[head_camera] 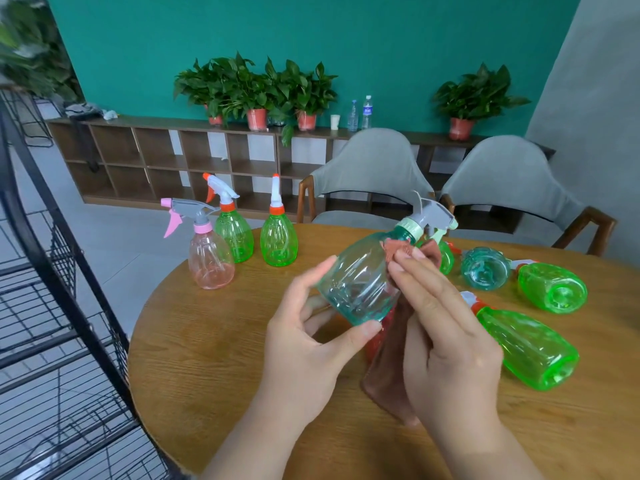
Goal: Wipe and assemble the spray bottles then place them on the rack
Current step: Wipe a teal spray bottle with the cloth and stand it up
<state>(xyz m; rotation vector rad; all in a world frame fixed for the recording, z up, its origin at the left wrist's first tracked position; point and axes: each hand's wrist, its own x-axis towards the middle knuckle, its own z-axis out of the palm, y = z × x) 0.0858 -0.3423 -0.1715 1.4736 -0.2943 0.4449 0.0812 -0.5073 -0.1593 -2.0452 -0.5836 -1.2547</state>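
Observation:
A teal spray bottle (360,275) with a grey trigger head is tilted above the round wooden table (214,358). My left hand (304,341) grips its base between thumb and fingers. My right hand (446,334) presses a reddish-brown cloth (398,249) against the bottle's shoulder, and the cloth hangs down under the palm. A pink bottle (209,261) and two green bottles (235,235) (278,237) stand upright with heads on at the table's far left.
Green bottles (530,348) (554,287) and a teal bottle (485,268) lie on their sides at the right. A black wire rack (59,306) stands left of the table. Two grey chairs (367,174) are behind it, with a shelf of potted plants (256,88) by the wall.

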